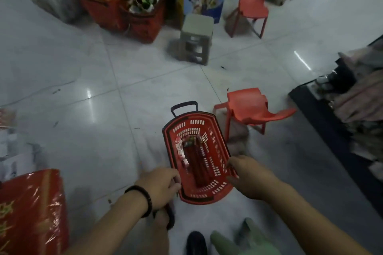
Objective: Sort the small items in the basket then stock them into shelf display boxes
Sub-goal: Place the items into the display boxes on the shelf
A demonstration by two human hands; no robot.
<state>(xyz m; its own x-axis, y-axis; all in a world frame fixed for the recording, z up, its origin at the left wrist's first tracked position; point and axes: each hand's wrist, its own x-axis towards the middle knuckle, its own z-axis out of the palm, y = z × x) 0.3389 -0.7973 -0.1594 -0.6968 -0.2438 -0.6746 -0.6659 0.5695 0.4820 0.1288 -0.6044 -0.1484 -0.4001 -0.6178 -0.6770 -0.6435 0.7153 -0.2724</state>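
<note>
A red plastic shopping basket (215, 130) with a black handle is held low over the white tiled floor. Inside lie several small packets (191, 153), some red and white, some dark red and long. My left hand (160, 187) grips the basket's near left rim; a dark bead bracelet sits on that wrist. Over on the near right rim, my right hand (246, 176) holds on with fingers curled over the edge. No shelf display boxes can be made out clearly.
A small red chair (252, 109) stands just right of the basket. Another red chair (251, 0) and a grey stool (195, 39) stand farther back. Full red baskets (124, 6) sit at the back left. A dark shelf (342, 109) of goods runs along the right; a red wrapped box (31, 209) lies near left.
</note>
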